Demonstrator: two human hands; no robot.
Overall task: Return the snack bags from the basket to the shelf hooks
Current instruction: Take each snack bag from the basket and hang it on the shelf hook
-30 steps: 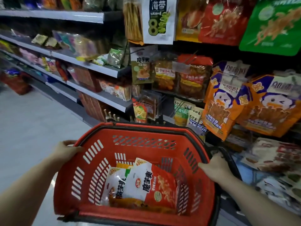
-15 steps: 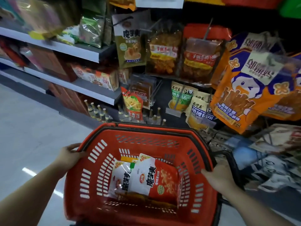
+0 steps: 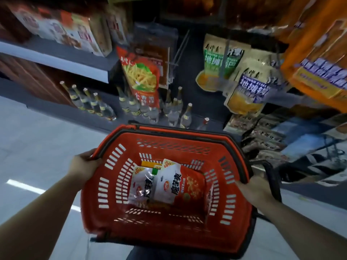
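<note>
A red plastic basket (image 3: 231, 218) fills the lower middle of the head view. My left hand (image 3: 84, 164) grips its left rim and my right hand (image 3: 251, 186) grips its right rim beside the black handle. Inside lie white-and-red snack bags (image 3: 174, 184), overlapping on the basket floor, with a yellow-edged bag partly hidden beneath them. Bare metal shelf hooks (image 3: 178, 51) stick out from the dark back panel above the basket, between hanging bags.
A red-and-green snack bag (image 3: 142, 77) hangs left of the hooks; green and purple bags (image 3: 249, 87) and large orange bags (image 3: 315, 53) hang to the right. Several glass bottles (image 3: 150, 107) stand on the bottom shelf just beyond the basket. Pale floor (image 3: 37, 147) lies to the left.
The view has dropped and moved closer to the lower shelf and hooks. The basket has come down with both hands still on its rims; the bags inside have not shifted.
</note>
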